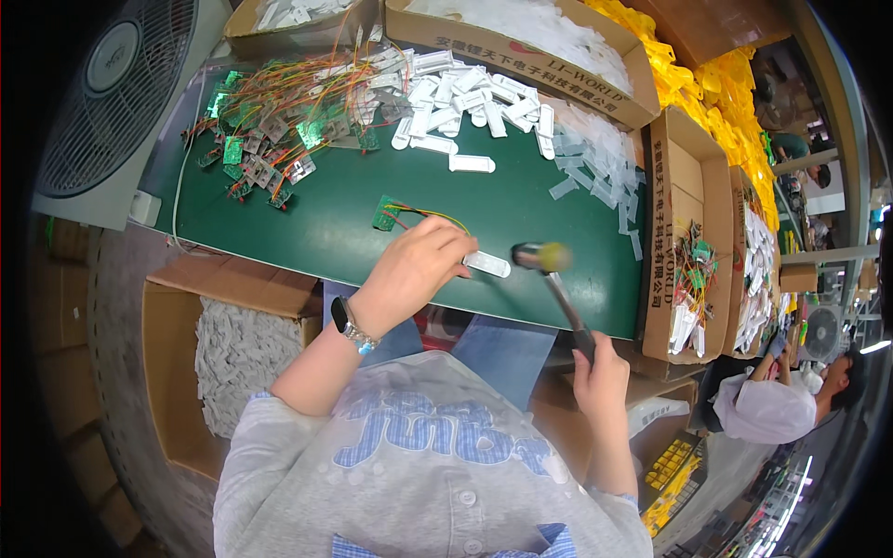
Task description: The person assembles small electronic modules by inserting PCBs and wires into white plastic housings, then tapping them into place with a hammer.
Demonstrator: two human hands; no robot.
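My left hand (414, 270) rests on the green table (326, 232) and pinches a small white plastic casing (487, 265) near the front edge. Coloured wires run from under that hand to a small green circuit board (385, 213). My right hand (600, 372) grips the dark handle of a small mallet (541, 257). Its black and yellow head hovers just right of the white casing, blurred.
A heap of wired circuit boards (279, 121) lies at the back left and a pile of white casings (465, 102) at the back middle. Cardboard boxes (684, 232) stand on the right, one box of white parts (237, 353) on my left. A fan (121, 84) stands far left. Another person (772, 400) sits at the right.
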